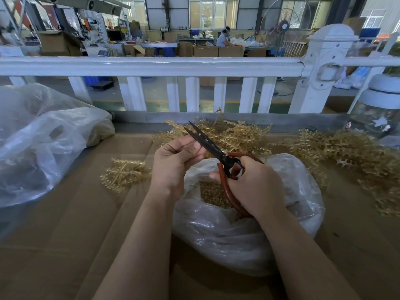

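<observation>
The work looks to be in mid-run rather than near its end; the left hand pinches a thin gold sprig between thumb and curled fingers, right at the parted blades of the scissors, whose red-brown loops the right hand has clenched in its fingers. Both hands hang over the open clear bag, where a layer of cut gold bits already lies, so a fair share seems done. Much remains: a heap of uncut sprigs just behind the hands, a wider heap to the right, and a small cluster to the left. The cardboard top gives free room toward the person and on the near left; a big crumpled plastic bag crowds the far left, a jar stands at the far right, and the white railing closes the far edge, near where the blade tips point.
</observation>
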Motion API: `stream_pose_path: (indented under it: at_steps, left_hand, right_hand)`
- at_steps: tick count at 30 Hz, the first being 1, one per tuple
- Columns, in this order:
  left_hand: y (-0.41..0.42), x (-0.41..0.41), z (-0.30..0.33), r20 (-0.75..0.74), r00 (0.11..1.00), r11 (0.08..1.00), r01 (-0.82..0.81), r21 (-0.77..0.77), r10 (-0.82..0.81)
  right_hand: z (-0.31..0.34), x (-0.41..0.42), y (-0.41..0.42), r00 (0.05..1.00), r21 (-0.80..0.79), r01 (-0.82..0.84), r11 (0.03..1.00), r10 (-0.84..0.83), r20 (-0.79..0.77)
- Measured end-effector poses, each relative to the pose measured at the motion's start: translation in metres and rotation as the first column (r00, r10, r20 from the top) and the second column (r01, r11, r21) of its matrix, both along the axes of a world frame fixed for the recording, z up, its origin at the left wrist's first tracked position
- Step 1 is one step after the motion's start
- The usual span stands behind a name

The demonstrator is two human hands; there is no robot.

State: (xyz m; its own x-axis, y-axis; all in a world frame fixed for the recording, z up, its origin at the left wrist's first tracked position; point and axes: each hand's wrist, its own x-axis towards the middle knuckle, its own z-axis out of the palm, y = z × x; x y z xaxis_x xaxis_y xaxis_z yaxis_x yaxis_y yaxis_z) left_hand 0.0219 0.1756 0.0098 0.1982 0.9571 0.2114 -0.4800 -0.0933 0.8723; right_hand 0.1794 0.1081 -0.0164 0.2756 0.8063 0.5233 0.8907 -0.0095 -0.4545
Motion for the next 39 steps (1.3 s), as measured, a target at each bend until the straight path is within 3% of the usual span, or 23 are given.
stream_pose_path:
  at_steps: [9, 23, 29, 34, 39]
  left_hand:
    - [0.001, 0.001, -0.002, -0.160, 0.987, 0.998, -0.008, 0.068, 0.019]
    - [0.002, 0.002, -0.002, -0.116, 0.993, 0.999, 0.022, 0.026, -0.019]
    - [-0.001, 0.006, 0.000, -0.108, 0.990, 0.993, 0.085, -0.080, -0.094]
    - [-0.004, 0.010, -0.001, -0.314, 0.938, 0.989, 0.125, -0.082, -0.145]
    - [-0.008, 0.013, 0.001, -0.219, 0.951, 0.976, 0.203, -0.085, -0.217]
  right_hand:
    - [0.002, 0.000, -0.001, 0.999, 0.015, 0.041, 0.999, -0.041, 0.034]
    - [0.003, 0.000, 0.000, 0.999, -0.020, 0.011, 1.000, -0.012, -0.046]
    - [0.004, 0.001, 0.002, 0.959, -0.016, -0.008, 1.000, 0.004, -0.284]
    - [0.006, 0.004, 0.008, 0.826, 0.008, -0.088, 0.996, 0.077, -0.559]
    - [0.007, 0.001, 0.008, 0.758, 0.058, -0.141, 0.988, 0.146, -0.635]
